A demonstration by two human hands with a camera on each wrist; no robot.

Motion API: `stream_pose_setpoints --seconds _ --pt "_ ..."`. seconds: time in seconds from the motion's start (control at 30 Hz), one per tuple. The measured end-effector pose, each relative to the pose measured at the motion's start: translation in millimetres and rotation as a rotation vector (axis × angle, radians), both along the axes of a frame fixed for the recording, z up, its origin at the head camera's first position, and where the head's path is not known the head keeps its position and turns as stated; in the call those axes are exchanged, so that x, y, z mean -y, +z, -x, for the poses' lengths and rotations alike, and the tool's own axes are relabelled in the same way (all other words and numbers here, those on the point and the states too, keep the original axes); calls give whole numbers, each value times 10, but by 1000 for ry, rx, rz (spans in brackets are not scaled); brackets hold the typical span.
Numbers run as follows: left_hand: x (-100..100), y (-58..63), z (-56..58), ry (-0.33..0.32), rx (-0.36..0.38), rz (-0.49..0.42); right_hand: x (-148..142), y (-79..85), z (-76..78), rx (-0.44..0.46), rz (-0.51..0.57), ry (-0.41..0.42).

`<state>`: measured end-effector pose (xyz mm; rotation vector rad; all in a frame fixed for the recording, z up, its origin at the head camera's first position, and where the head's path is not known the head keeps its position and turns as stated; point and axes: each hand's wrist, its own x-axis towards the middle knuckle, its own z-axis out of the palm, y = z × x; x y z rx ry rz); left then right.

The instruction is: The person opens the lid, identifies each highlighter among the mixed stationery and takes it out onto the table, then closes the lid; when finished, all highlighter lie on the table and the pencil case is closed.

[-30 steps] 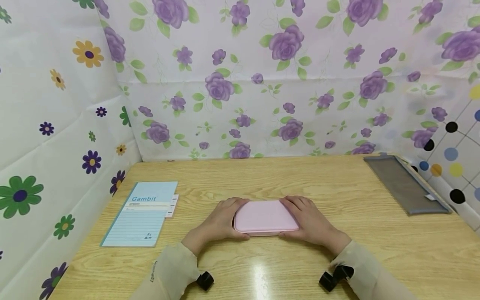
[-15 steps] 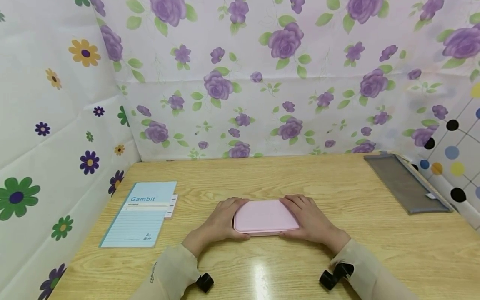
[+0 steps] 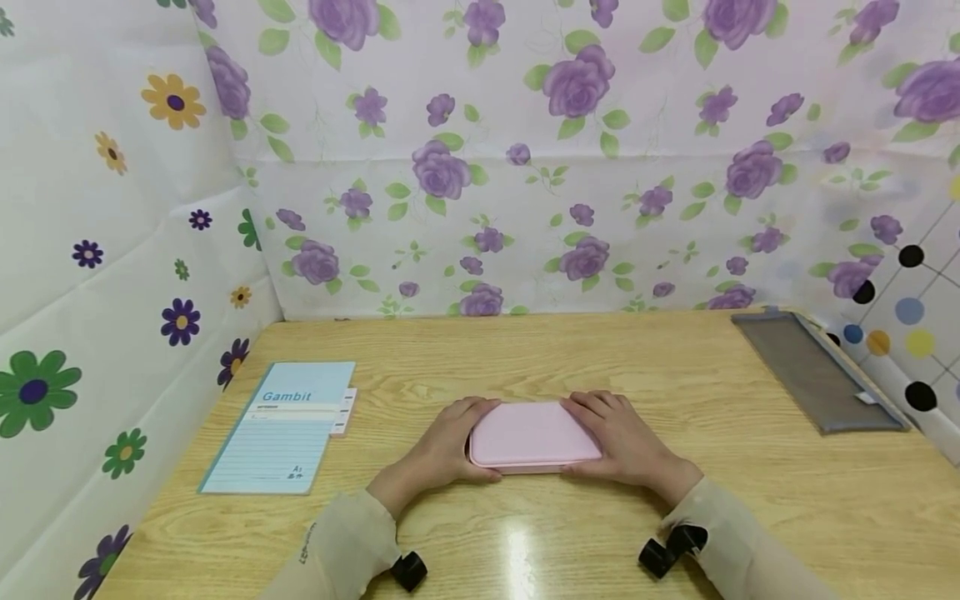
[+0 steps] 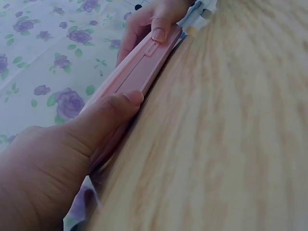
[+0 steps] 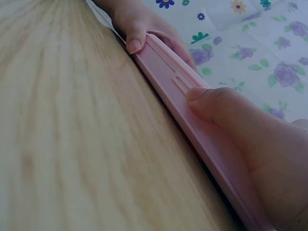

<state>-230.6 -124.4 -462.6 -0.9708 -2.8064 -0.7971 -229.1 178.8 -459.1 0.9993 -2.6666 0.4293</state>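
A flat pink case [image 3: 534, 435] with rounded corners lies at the middle of the wooden table. My left hand [image 3: 442, 443] grips its left end, thumb along the front side and fingers round the far edge. At the opposite end my right hand [image 3: 622, 442] holds it the same way. In the left wrist view, the case's front side [image 4: 136, 72] shows a thin seam and a small raised rectangular tab near the right thumb. The right wrist view shows that thumb [image 5: 202, 100] pressed right beside the tab. The case's underside is hidden, close over the tabletop.
A light blue "Gambit" notebook [image 3: 273, 429] lies at the left, with a small pink-and-white item [image 3: 344, 414] sticking out from under its right edge. A grey mesh pouch [image 3: 821, 375] is at the right rear. Flowered cloth [image 3: 517, 158] hangs behind the table [image 3: 480, 358].
The head view has shifted very slightly. Both hands and the case stay in place.
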Motion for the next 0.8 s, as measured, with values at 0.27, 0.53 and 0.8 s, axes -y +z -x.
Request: stream_pose_setpoints --seconds 0.27,0.53,0.8 --pt "-4 -7 19 -17 -7 -26 -19 65 0 14 34 25" --pt "13 -6 14 -9 -7 -13 5 142 -30 91 4 -11" --pt "17 43 25 -7 -5 45 12 252 -15 137 -63 -22"
